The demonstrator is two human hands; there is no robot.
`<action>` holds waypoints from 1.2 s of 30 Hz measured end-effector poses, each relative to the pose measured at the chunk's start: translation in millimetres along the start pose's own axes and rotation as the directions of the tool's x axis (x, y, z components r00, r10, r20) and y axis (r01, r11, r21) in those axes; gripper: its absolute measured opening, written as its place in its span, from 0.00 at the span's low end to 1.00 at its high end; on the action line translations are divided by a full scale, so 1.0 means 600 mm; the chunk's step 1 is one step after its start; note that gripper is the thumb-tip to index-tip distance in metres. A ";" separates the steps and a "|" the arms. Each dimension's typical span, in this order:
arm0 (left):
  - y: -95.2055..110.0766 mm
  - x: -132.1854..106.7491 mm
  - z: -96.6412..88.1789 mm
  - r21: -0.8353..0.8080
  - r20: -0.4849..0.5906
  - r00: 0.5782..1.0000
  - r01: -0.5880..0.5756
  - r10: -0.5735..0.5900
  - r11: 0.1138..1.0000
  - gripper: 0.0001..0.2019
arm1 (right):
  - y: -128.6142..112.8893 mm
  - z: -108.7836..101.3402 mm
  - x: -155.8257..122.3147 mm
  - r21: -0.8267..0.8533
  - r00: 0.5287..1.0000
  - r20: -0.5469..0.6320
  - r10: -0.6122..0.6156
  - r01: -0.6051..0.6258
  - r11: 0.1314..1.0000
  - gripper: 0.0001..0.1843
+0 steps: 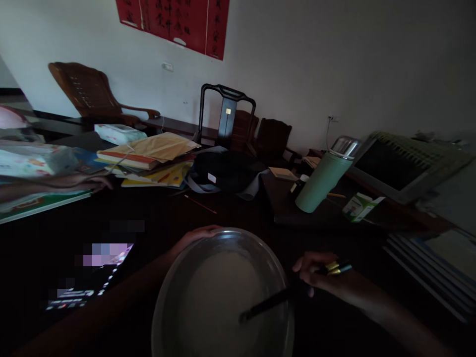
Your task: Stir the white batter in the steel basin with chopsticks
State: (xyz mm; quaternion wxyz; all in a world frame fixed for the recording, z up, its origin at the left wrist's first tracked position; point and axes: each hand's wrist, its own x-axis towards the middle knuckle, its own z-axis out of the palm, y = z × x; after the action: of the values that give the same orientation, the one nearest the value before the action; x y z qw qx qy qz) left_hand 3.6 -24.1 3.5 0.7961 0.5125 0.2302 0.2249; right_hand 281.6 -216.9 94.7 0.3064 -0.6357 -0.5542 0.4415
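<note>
A round metal bowl [167,297] is at the front middle of the dark table, with a pale, whitish content inside that I cannot make out further. My left hand [195,235] is wrapped around the bowl's far-left rim, its fingertips partly hidden. To the right of the bowl, my right hand [316,272] is closed around dark chopsticks [266,303] with gold-and-dark upper ends. They slant down over the right rim, and their tips are inside the bowl. Dim light hides where exactly the tips touch.
Another person's hand [85,182] rests on a green-edged book [48,206] at left. A lit phone [107,255] lies left of the bowl. Beyond are stacked books and envelopes [148,151], a black bag [226,168], a green thermos [323,178], a small box [359,207] and a television [394,166].
</note>
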 end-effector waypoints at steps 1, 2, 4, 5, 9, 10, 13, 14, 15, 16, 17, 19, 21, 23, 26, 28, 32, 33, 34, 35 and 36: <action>0.000 0.000 0.000 -0.005 -0.002 1.000 0.006 -0.006 1.000 0.12 | 0.001 0.007 -0.004 0.013 0.999 0.040 0.005 -0.006 1.000 0.09; 0.000 0.000 0.000 -0.010 -0.007 1.000 0.014 -0.014 1.000 0.11 | 0.000 0.016 -0.007 0.024 0.997 0.073 0.005 -0.007 1.000 0.08; 0.000 0.001 -0.001 -0.010 -0.009 1.000 0.024 -0.024 1.000 0.11 | -0.003 0.038 -0.009 0.039 0.994 0.107 -0.009 0.005 0.999 0.07; 0.000 0.001 -0.002 -0.003 -0.005 1.000 0.020 -0.020 1.000 0.12 | -0.005 0.049 -0.008 0.043 0.994 0.108 -0.022 0.017 0.999 0.06; -0.002 0.002 -0.006 0.028 0.013 1.000 -0.010 0.010 1.000 0.14 | -0.018 0.075 0.010 0.038 0.998 0.039 -0.045 0.043 0.998 0.04; -0.002 0.002 -0.006 0.030 0.008 1.000 -0.008 0.007 1.000 0.14 | -0.020 0.076 0.016 0.032 0.999 0.011 -0.048 0.047 0.998 0.04; 0.000 0.001 -0.003 0.000 -0.007 1.000 0.020 -0.020 1.000 0.14 | -0.021 0.065 0.030 0.004 0.996 -0.068 -0.065 0.065 0.998 0.06; 0.000 0.001 -0.002 -0.016 -0.014 1.000 0.028 -0.028 0.999 0.13 | -0.020 0.058 0.032 -0.008 0.994 -0.090 -0.068 0.067 0.998 0.06; 0.001 0.000 -0.001 -0.028 -0.021 0.999 0.030 -0.031 0.999 0.13 | -0.018 0.049 0.033 -0.020 0.991 -0.112 -0.069 0.067 0.998 0.07; 0.000 0.000 0.000 -0.034 -0.023 0.999 0.029 -0.030 0.999 0.13 | -0.015 0.039 0.033 -0.031 0.989 -0.127 -0.069 0.065 0.997 0.08; 0.000 0.000 0.000 -0.033 -0.018 0.999 0.027 -0.028 0.999 0.13 | -0.011 0.029 0.031 -0.040 0.989 -0.135 -0.067 0.062 0.997 0.08; -0.003 0.001 -0.003 -0.023 0.004 1.000 0.023 -0.023 0.999 0.13 | -0.003 0.011 0.023 -0.042 0.992 -0.117 -0.057 0.052 0.998 0.09; -0.005 0.003 -0.007 -0.009 0.025 1.000 0.018 -0.017 1.000 0.14 | 0.004 0.002 0.012 -0.028 0.998 -0.059 -0.038 0.036 0.999 0.09; -0.007 0.004 -0.011 0.001 0.025 1.000 0.010 -0.010 1.000 0.14 | 0.007 0.007 0.002 -0.006 1.000 0.020 -0.018 0.019 1.000 0.09; -0.008 0.007 -0.013 0.009 0.019 1.000 0.006 -0.007 1.000 0.14 | 0.005 0.032 -0.002 0.006 0.996 0.088 -0.033 0.033 0.999 0.07; -0.008 0.008 -0.013 0.007 0.027 1.000 0.000 0.000 1.000 0.14 | 0.001 0.052 0.005 -0.001 0.995 0.071 -0.064 0.065 0.998 0.06; -0.010 0.009 -0.014 0.013 0.033 0.999 -0.024 0.024 1.000 0.14 | -0.003 0.070 0.027 -0.026 0.993 -0.029 -0.111 0.110 0.994 0.06; -0.010 0.008 -0.015 0.007 0.036 0.999 -0.022 0.022 1.000 0.14 | -0.004 0.069 0.031 -0.037 0.992 -0.048 -0.119 0.117 0.992 0.06; -0.010 0.008 -0.015 -0.002 0.040 0.999 -0.017 0.017 1.000 0.14 | -0.005 0.065 0.034 -0.049 0.990 -0.062 -0.125 0.122 0.991 0.07; -0.010 0.007 -0.015 -0.009 0.048 0.999 -0.009 0.009 1.000 0.14 | -0.007 0.059 0.036 -0.062 0.989 -0.070 -0.130 0.126 0.990 0.07; -0.009 0.007 -0.015 -0.012 0.056 0.998 -0.003 0.004 1.000 0.14 | -0.008 0.052 0.036 -0.075 0.988 -0.077 -0.134 0.129 0.989 0.08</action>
State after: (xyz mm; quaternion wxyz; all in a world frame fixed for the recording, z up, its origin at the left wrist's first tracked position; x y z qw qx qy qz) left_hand 2.0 -17.3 -5.5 0.8049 0.5144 0.2054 0.2130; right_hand 251.4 -197.9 81.3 0.3347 -0.6256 -0.5971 0.3743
